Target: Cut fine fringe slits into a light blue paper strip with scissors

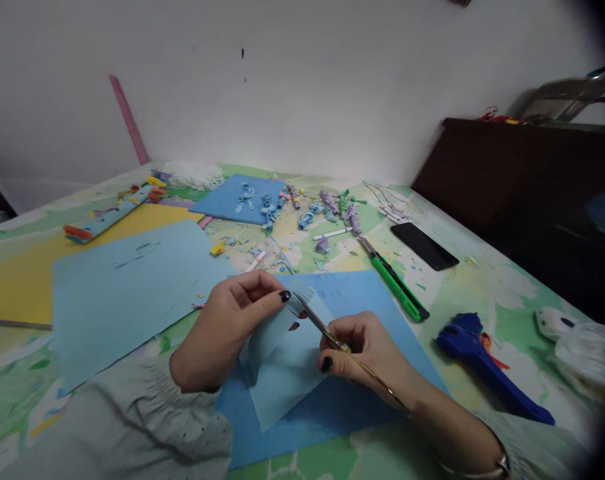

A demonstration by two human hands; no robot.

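Between the thumb and fingers of my left hand point(232, 327) is a light blue sheet of paper point(292, 367), bent up over a darker blue sheet point(342, 427). My right hand point(365, 350) grips a pair of scissors point(327, 330) with slim metal blades and gold-coloured handles. The blades point up and left, and their tips meet the paper's upper edge close to my left thumb. Fine slits show in the paper there. Part of the paper is hidden behind my left hand.
A green utility knife point(397, 283) and a black phone point(425, 245) lie to the right, near a dark blue tape dispenser point(487, 367). Another light blue sheet point(132, 287) lies on the left. Rolled, fringed paper pieces point(310, 217) and scraps lie towards the wall.
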